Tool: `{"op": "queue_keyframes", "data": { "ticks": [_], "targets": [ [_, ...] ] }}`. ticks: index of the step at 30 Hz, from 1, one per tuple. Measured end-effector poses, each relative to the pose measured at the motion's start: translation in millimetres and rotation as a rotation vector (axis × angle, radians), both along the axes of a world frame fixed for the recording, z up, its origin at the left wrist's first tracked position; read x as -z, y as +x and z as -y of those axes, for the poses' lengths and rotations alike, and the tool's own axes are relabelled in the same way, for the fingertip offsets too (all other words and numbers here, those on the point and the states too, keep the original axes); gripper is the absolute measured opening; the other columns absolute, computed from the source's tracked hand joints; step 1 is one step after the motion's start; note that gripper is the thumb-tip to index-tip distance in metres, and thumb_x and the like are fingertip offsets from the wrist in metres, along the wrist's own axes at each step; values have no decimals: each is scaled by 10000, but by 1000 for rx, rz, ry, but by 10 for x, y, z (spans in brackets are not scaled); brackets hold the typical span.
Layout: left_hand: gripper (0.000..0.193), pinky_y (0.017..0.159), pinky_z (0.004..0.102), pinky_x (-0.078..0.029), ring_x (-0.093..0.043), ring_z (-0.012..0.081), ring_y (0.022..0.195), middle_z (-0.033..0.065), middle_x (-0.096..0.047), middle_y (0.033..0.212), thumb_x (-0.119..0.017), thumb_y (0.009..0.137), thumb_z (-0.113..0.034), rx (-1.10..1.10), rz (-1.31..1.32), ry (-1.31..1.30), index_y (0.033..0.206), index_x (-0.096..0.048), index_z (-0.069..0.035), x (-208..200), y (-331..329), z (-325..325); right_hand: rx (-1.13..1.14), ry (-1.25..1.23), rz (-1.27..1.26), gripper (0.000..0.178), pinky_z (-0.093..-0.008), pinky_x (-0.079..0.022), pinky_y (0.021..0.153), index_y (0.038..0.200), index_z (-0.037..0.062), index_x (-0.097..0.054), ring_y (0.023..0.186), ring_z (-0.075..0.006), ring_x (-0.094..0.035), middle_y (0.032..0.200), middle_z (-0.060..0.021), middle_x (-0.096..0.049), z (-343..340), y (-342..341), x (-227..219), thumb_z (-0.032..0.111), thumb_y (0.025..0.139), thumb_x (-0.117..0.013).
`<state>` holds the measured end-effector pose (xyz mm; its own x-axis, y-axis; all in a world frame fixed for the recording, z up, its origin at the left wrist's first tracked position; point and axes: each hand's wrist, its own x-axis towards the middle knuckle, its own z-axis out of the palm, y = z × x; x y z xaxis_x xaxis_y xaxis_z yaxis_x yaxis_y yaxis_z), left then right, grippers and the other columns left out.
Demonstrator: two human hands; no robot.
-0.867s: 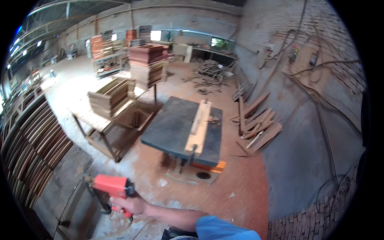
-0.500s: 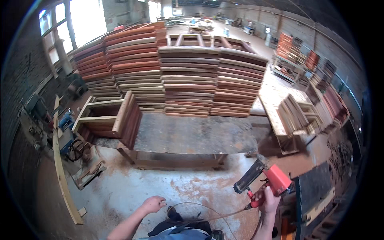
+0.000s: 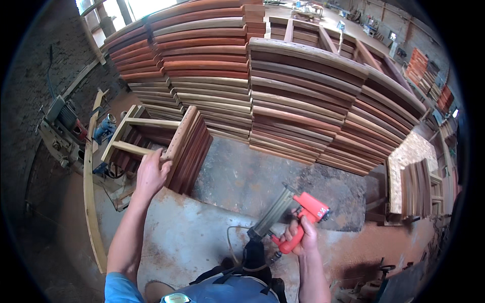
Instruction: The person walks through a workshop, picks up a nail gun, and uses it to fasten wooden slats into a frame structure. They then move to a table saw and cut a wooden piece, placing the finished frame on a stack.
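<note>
My right hand [image 3: 301, 233] is wrapped round the handle of a red nail gun [image 3: 314, 206], low and right of centre. Its long dark magazine slants down to the left, and the tool is held above the floor and bench edge. My left hand [image 3: 153, 174] reaches to a wooden frame [image 3: 181, 132] of pale slats and darker rails, lying on top of a stack of like frames. The fingers are curled at the joint where a crossbar meets the right rail; their tips are partly hidden.
A low worn bench [image 3: 232, 169] lies in front of me. High stacks of wooden frames [image 3: 303, 96] stand behind it. A long pale board [image 3: 90, 212] leans at the left near a blue machine [image 3: 104, 129]. An air hose [image 3: 230, 242] loops by my legs.
My left hand has moved up and forward to the wooden frame. The nail gun has shifted left in my right hand. My view has turned right, closer to the bench.
</note>
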<state>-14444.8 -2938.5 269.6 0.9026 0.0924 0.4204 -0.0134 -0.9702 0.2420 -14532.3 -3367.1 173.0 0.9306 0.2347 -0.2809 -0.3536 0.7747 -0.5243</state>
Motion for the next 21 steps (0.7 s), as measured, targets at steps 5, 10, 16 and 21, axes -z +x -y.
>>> {"op": "queue_keyframes", "data": {
  "ticks": [5, 10, 16, 21],
  "targets": [
    [413, 835, 482, -484, -616, 425, 937, 239, -656, 949, -727, 787, -282, -191, -411, 59, 1009, -555, 21, 119, 757, -3, -114, 22, -143, 395, -446, -551, 539, 1226, 52, -461, 637, -238, -624, 853, -106, -622, -376, 881, 121, 349, 973, -514],
    [436, 817, 483, -494, -645, 398, 941, 232, -675, 941, -757, 765, -275, -347, -621, -34, 1013, -542, 11, 271, 1183, 45, -337, 54, -41, 342, -349, -517, 544, 1205, 37, -503, 527, -245, -596, 690, -145, -606, -662, 1475, 214, 298, 984, -499],
    [446, 824, 466, -492, -637, 414, 944, 261, -663, 937, -739, 740, -269, -329, -674, -77, 1004, -562, 44, 298, 1236, -169, -403, 154, -145, 325, -357, -494, 517, 1212, 47, -499, 556, -220, -566, 745, -133, -578, -1186, 1993, 309, 276, 981, -495],
    [466, 824, 446, -500, -643, 411, 938, 273, -665, 921, -739, 710, -274, -284, -695, -179, 1007, -592, 55, 266, 1246, -293, -370, 218, -106, 328, -364, -510, 516, 1200, 50, -492, 654, -176, -573, 1069, -109, -553, -1740, 2310, 268, 292, 981, -522]
  ]
}}
